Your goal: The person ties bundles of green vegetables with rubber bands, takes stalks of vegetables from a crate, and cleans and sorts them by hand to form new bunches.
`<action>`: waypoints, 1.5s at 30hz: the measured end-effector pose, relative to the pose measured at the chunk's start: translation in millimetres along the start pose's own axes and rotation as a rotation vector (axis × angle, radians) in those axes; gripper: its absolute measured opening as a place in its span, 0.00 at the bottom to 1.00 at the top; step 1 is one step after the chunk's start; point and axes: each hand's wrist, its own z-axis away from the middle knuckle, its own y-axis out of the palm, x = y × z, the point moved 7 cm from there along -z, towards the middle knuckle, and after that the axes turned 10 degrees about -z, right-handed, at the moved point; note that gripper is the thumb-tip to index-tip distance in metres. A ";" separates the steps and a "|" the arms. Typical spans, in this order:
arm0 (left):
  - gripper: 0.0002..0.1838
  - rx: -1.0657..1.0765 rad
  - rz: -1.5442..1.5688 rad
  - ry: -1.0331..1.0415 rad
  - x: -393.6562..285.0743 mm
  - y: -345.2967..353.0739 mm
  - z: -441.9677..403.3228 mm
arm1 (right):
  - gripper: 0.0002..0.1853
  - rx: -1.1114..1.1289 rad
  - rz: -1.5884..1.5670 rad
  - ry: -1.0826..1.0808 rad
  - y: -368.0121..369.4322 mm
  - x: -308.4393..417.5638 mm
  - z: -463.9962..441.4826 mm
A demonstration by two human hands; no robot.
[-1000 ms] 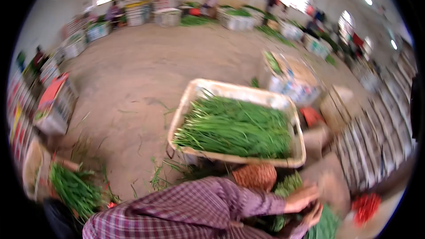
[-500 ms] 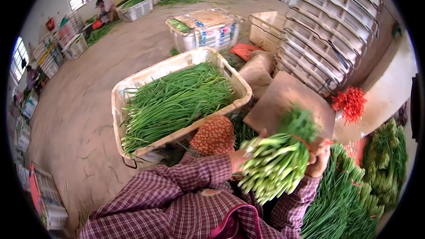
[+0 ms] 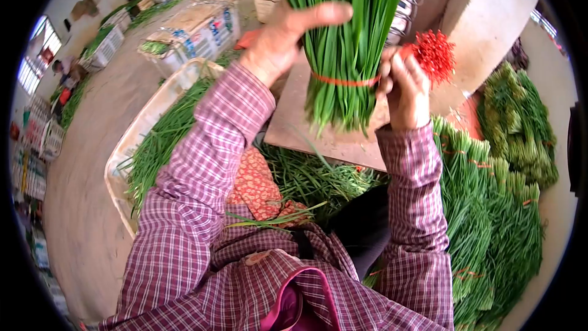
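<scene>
A thick bunch of green chives [image 3: 343, 43] is held up at the top of the head view, running out past the upper edge. My left hand [image 3: 278, 40] grips its left side, thumb laid across the leaves and the other fingers hidden behind. Around the lower part of the bunch runs a thin red tie [image 3: 346, 81]. At the tie's right end, my right hand [image 3: 405, 86] is closed with its fingers pinched together against the bunch. Below the bunch is a flat brown board [image 3: 300, 119].
A cluster of red ties [image 3: 435, 58] is beyond my right hand. Tied chive bunches [image 3: 484, 220] are piled at right, with more bunches [image 3: 520, 122] behind. A white crate [image 3: 119, 168] of loose chives stands at left. Loose leaves [image 3: 318, 175] lie below the board.
The bunch has been raised and turned: its pale stem ends faced me before, and now green leaves do. My left hand has moved up along it. The view has shifted to the right.
</scene>
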 end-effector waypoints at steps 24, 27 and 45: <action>0.46 0.444 -0.057 -0.262 107.2 74.8 -27.3 | 0.11 -0.249 -0.309 -0.088 -66.5 -81.6 40.2; 0.52 0.579 -0.055 -0.293 120.0 105.0 -36.0 | 0.10 -0.370 -0.062 -0.172 -49.8 -77.2 69.0; 0.56 0.856 -1.142 0.030 167.7 70.0 55.4 | 0.08 -0.248 0.447 0.183 -93.0 -103.3 11.6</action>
